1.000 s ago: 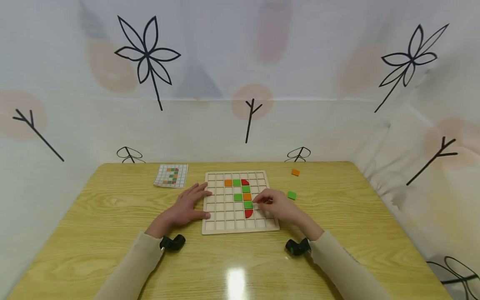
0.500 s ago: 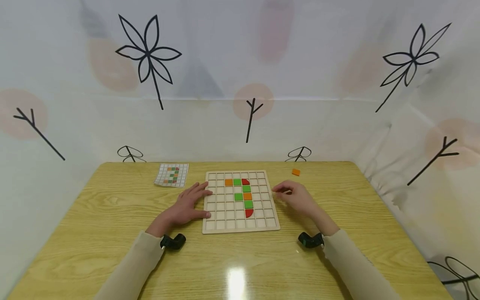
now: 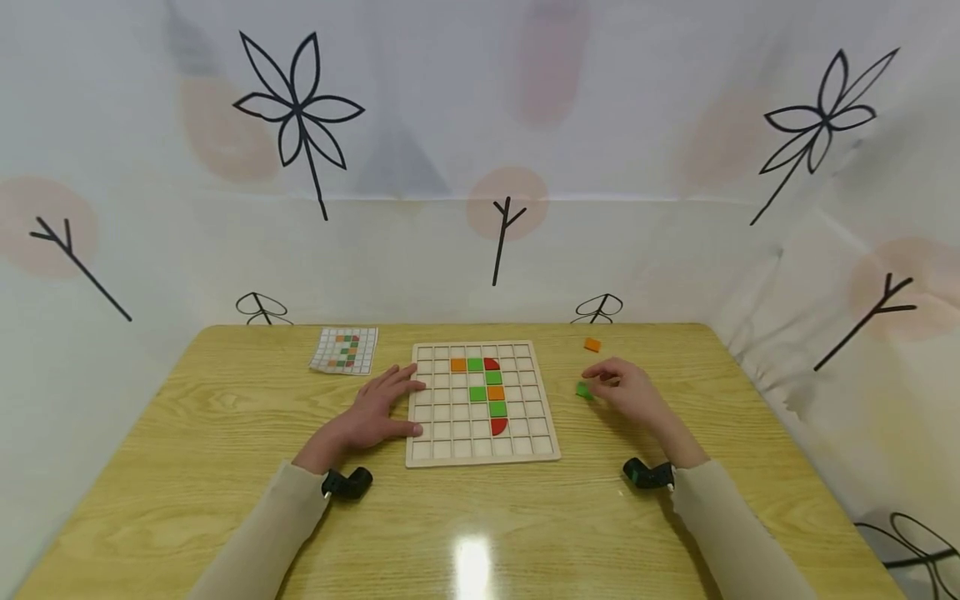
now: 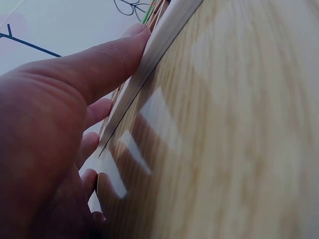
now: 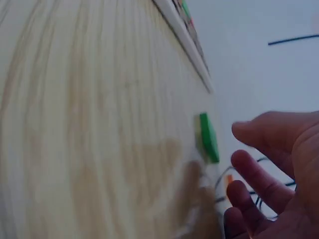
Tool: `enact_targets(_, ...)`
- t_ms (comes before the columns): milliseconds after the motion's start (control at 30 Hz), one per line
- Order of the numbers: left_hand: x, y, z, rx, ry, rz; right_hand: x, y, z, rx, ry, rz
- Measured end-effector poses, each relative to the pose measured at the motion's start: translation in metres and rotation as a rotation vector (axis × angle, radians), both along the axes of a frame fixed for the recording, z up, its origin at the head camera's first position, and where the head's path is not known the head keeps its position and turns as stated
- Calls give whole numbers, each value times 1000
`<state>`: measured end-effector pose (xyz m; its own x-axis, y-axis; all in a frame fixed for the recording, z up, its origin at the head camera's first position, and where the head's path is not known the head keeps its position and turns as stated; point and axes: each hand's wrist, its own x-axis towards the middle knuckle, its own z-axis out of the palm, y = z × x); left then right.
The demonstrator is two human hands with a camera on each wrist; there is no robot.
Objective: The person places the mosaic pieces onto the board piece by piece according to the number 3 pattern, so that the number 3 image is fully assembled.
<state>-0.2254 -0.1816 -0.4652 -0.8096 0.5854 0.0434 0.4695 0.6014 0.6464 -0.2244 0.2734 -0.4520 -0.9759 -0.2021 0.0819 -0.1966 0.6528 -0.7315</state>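
Observation:
A wooden grid board (image 3: 442, 431) lies on the table, with green, orange and red pieces set in its squares. My left hand (image 3: 371, 415) rests on the board's left edge, fingers spread; in the left wrist view its thumb (image 4: 117, 57) touches the rim. Right of the board, my right hand (image 3: 628, 393) hovers at a loose green tile (image 3: 582, 392), partly covering it in the head view. From the right wrist, the green tile (image 5: 209, 138) appears flat on the table, apart from the thumb and loosely bent fingers, which hold nothing.
A loose orange tile (image 3: 592, 344) lies farther back on the right. Toward the back left is a paper card (image 3: 322, 360) printed with a coloured grid pattern. A patterned cloth (image 3: 420, 250) hangs behind the table (image 3: 225, 425).
My right hand has moved right, from over the board to the loose green tile, passing in front of that tile on the way. The left hand stays on the board's edge.

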Motion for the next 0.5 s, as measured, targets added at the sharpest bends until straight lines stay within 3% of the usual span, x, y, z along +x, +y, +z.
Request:
enact_targets(300,0,1,-1,-6,-6,5,-6,18,-7,-51,-135,96)
enact_targets(500,1,1,-1,-10,0,9,-9,20,-7,-51,-155,111)
